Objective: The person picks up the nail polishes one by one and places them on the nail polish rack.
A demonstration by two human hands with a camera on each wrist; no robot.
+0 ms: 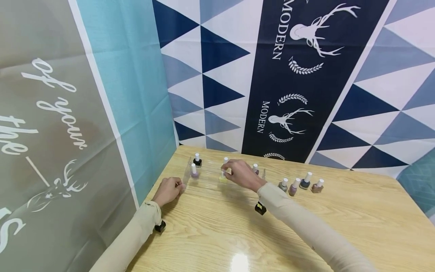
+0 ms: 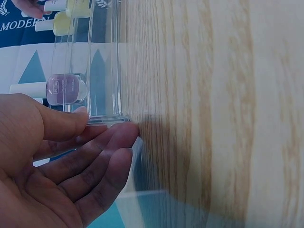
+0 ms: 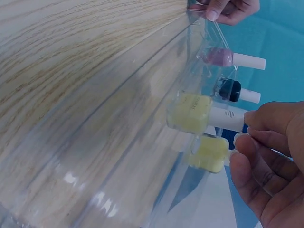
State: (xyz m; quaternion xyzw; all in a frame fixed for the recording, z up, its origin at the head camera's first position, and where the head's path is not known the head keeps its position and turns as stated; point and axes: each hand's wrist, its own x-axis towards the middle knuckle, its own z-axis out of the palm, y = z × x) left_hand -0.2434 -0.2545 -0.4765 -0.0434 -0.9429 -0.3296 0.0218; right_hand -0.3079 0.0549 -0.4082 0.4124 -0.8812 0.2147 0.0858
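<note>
Wood table [image 1: 210,234]: clear rack [image 3: 118,142], yellow bottle [image 3: 190,113] at its near row.
Right hand [image 1: 242,173] pinches the bottle's cap [image 3: 225,118]; left hand [image 1: 169,190] pinches the rack's left end. Apparently a placing step; next calls for seating it upright, then release.

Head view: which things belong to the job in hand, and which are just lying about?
Belong to the job:
Clear rack, held by the left hand
Yellow bottle, pinched by the right hand
Other bottles on the rack
Four bottles right of the rack, probably

Apparently only surroundings:
Triangle-patterned cloth behind
Grey cloth at left
</note>
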